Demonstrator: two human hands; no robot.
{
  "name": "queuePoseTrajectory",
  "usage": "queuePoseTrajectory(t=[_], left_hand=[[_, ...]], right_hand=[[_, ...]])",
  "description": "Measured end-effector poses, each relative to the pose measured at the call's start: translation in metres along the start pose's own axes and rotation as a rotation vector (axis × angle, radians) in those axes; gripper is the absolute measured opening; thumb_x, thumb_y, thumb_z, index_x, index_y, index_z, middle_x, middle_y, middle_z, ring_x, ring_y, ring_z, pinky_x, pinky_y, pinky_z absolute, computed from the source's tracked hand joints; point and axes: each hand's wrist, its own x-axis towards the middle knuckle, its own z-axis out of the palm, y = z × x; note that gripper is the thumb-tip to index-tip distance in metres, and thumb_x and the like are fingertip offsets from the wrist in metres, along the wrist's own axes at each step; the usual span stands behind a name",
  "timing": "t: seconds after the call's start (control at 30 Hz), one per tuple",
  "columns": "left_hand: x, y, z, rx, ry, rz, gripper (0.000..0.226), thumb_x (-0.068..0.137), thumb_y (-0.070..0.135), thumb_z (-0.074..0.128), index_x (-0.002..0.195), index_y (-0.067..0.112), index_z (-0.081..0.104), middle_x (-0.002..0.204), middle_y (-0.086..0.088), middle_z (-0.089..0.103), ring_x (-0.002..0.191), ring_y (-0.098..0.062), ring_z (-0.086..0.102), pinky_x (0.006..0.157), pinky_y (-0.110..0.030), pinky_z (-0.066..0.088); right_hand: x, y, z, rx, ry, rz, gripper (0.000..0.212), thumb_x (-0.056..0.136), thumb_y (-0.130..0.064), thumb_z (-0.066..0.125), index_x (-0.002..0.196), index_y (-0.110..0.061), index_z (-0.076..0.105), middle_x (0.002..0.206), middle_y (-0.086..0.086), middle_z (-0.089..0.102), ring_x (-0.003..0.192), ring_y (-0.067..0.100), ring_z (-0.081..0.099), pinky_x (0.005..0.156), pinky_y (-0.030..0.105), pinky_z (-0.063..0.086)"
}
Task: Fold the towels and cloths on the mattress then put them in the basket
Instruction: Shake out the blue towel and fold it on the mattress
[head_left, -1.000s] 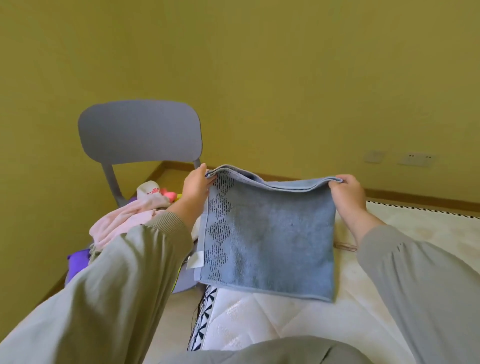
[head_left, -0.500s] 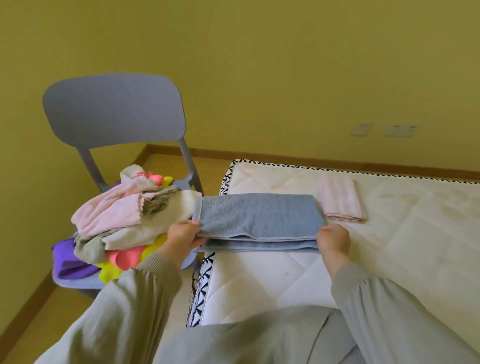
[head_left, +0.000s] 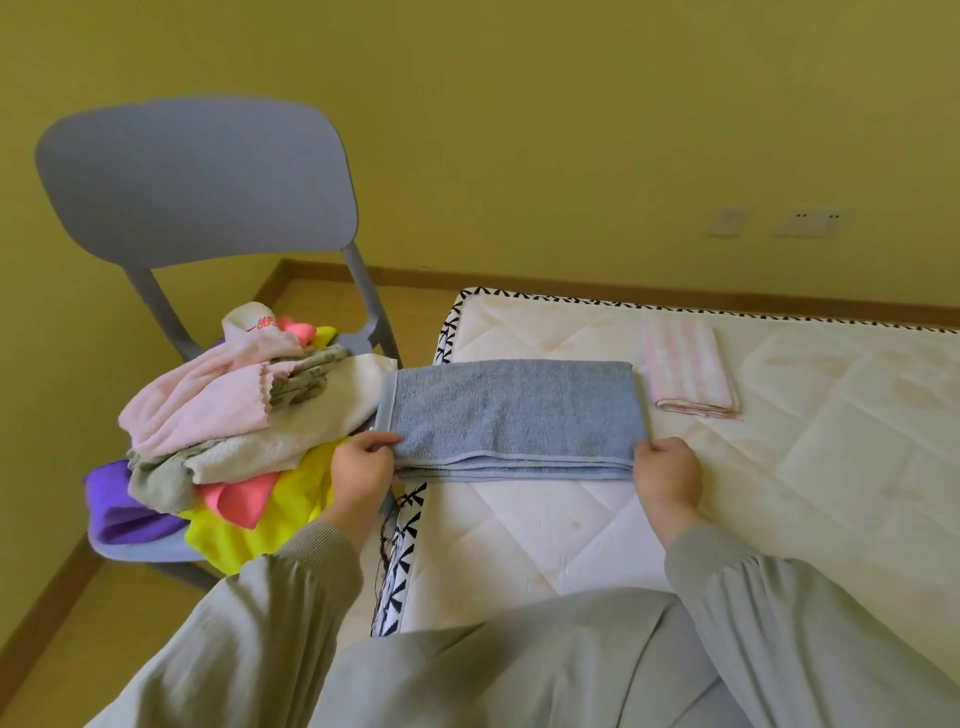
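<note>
Folding is the step in hand, as the head view shows it. The blue towel (head_left: 511, 415) lies as a long band, several layers thick, across the far-left corner of the mattress (head_left: 831, 493), its stacked edges facing the person. Its left end overhangs the mattress edge slightly.

The left hand (head_left: 361, 462) grips the near corner at the towel's nine o'clock end, thumb on top and the other fingers tucked under the layers. The right hand (head_left: 667, 470) meets the near corner at the three o'clock end with curled fingers that appear to pinch the layers, though the fingertips are hidden.

The next move probably calls for carrying one end over the other to halve the band, keeping the edges lined up so the layers do not slip.

A folded pink striped cloth (head_left: 685, 371) sits just beside the towel at its one o'clock. At the towel's nine o'clock, a heap of unfolded cloths (head_left: 234, 431) rests on a grey chair (head_left: 197, 182), touching the towel's left end. No basket is in view, so much of the task seems to remain.
</note>
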Motion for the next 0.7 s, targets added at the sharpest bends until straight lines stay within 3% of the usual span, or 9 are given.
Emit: queuePoseTrajectory(t=[0.13,0.27,0.37,0.43,0.53,0.6,0.7], left_hand=[[0.007,-0.008,0.002,-0.041,-0.053,-0.08,0.026,0.092,-0.002,0.049,0.083,0.013,0.069,0.101,-0.02,0.068,0.079,-0.032,0.069,0.078,-0.046,0.058],[0.009,-0.005,0.004,-0.054,-0.059,-0.116,0.03,0.092,-0.008,0.04,0.097,0.005,0.066,0.095,-0.017,0.062,0.06,-0.023,0.061,0.053,-0.023,0.056],[0.007,0.005,-0.001,-0.067,-0.025,-0.069,0.037,0.089,-0.014,0.039,0.096,0.007,0.068,0.093,-0.008,0.058,0.063,-0.021,0.059,0.052,-0.019,0.054],[0.006,0.008,-0.002,-0.057,-0.021,-0.047,0.037,0.088,-0.015,0.039,0.096,0.008,0.067,0.092,-0.006,0.057,0.064,-0.02,0.06,0.052,-0.018,0.055],[0.006,0.0,-0.001,0.056,-0.034,-0.066,0.037,0.086,-0.013,0.039,0.094,0.01,0.067,0.092,-0.011,0.062,0.063,-0.024,0.062,0.047,-0.022,0.054],[0.004,-0.007,-0.002,0.22,-0.023,0.01,0.036,0.085,-0.007,0.042,0.09,0.018,0.067,0.096,-0.013,0.065,0.065,-0.026,0.064,0.053,-0.028,0.056],[-0.004,-0.006,-0.005,0.439,0.018,0.212,0.034,0.085,0.002,0.046,0.097,0.024,0.068,0.094,-0.005,0.064,0.068,-0.025,0.063,0.06,-0.03,0.053]], right_hand=[[0.008,0.004,0.009,-0.028,-0.073,0.063,0.037,0.092,-0.029,0.053,0.088,0.007,0.063,0.085,0.025,0.064,0.082,0.038,0.06,0.065,0.034,0.039],[0.009,0.005,0.011,-0.059,-0.139,0.117,0.038,0.092,-0.027,0.055,0.098,0.01,0.063,0.098,0.026,0.065,0.094,0.04,0.061,0.07,0.034,0.041],[0.008,-0.001,0.006,0.013,-0.033,0.067,0.027,0.093,-0.016,0.05,0.069,-0.003,0.05,0.073,0.015,0.053,0.077,0.033,0.051,0.065,0.032,0.034],[0.008,0.0,0.002,0.005,0.012,0.035,0.028,0.093,-0.015,0.048,0.067,-0.006,0.045,0.07,0.012,0.049,0.074,0.03,0.048,0.064,0.031,0.032],[0.007,0.012,0.0,-0.102,-0.092,0.126,0.022,0.089,-0.015,0.054,0.088,0.005,0.063,0.083,0.018,0.058,0.086,0.037,0.061,0.067,0.031,0.039],[0.005,0.014,-0.004,-0.124,-0.107,0.153,0.019,0.086,-0.014,0.055,0.081,0.003,0.063,0.08,0.017,0.059,0.082,0.036,0.061,0.068,0.033,0.042],[0.008,0.012,-0.006,-0.129,-0.038,0.076,0.027,0.088,-0.011,0.051,0.062,-0.005,0.047,0.076,0.018,0.054,0.072,0.032,0.051,0.066,0.032,0.039]])
